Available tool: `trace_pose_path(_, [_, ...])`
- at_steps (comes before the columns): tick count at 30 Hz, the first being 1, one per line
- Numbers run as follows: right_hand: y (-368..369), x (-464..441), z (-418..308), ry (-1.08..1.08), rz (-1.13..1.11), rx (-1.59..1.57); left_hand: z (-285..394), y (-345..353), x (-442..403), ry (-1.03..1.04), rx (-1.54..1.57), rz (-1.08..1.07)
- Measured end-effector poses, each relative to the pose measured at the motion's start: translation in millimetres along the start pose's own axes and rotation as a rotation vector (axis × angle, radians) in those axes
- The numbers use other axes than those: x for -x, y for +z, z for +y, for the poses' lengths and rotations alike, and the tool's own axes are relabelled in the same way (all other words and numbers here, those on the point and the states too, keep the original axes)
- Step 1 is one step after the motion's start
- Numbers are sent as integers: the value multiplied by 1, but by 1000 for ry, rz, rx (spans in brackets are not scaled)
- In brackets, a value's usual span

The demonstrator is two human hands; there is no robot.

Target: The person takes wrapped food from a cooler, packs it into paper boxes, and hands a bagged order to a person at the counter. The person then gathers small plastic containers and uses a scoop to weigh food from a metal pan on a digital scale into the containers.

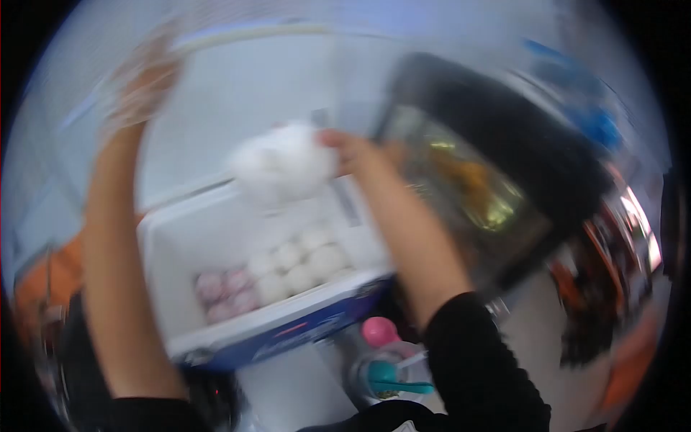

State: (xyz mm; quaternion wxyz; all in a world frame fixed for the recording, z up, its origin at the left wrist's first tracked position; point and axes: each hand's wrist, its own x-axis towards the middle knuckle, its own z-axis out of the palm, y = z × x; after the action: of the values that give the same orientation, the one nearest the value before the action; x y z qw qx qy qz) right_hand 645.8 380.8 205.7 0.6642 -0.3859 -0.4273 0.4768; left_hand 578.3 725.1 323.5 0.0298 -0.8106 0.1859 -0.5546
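My right hand (353, 150), bare, grips the right side of a white, puffy bundle (284, 162), perhaps a plastic bag; blur hides what it is made of. The bundle hangs over the back of an open white cooler box (169, 281) with a blue front. Inside the box lie several white balls (302, 263) and, to their left, several pink balls (227, 291). Raised at the upper left, my left hand (147, 79) wears a clear plastic glove. It is beside the left edge of the box's raised white lid (230, 101), its fingers smeared by motion.
To the right stands a dark-framed glass case (497, 129) with yellowish food (468, 180) under lights. In front of the cooler are a pink cup (379, 331) and a container with a teal scoop (389, 378). Something blue (576, 93) is at the upper right.
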Motion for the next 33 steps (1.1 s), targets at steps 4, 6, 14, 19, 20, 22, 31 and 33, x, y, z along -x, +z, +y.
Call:
trace_pose_path(4, [111, 16, 19, -488, 146, -201, -110, 113, -51, 45, -273, -35])
trace_pose_path(6, [180, 57, 30, -553, 334, -200, -147, 140, -52, -180, -287, -428])
trace_pose_path(14, [305, 262, 135, -366, 867, -137, 95, -7, -61, -308, -627, -317])
trace_pose_path(19, [369, 400, 184, -449, 1052, -118, 160, -79, -27, -186, -668, -369])
trace_pose_path(20, [384, 429, 184, -479, 1067, -75, 150, -86, -29, -242, -659, -508])
trace_pose_path(22, [402, 487, 187, -533, 1104, 17, 165, -105, -16, -214, -665, -616])
trace_pose_path(31, [426, 724, 184, -925, 1346, -147, 324, -193, 83, 28, -564, -206])
trace_pose_path(33, [412, 767, 183, -1022, 1307, -267, 375, -200, 80, 16, -489, -106])
